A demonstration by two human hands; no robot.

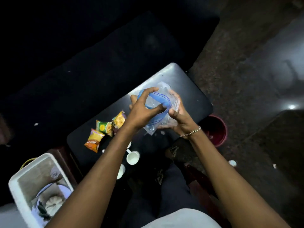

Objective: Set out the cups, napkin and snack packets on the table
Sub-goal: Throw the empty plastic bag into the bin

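A white plastic bin (15,186) sits at the lower left, just beside the dark surface (185,74). Inside it lie a pale round ribbed object (53,204), something small and dark (42,211) next to that, and a light curved piece (54,190) I cannot identify. A yellow cord (27,162) loops at the bin's far edge. A dark red bucket (217,130) stands on the speckled floor (238,71) at the surface's right side, partly hidden. 2 small white scraps (232,162) lie on the floor to the right

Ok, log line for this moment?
both hands: left hand, right hand on clear zip bag | snack packets, white cups on table
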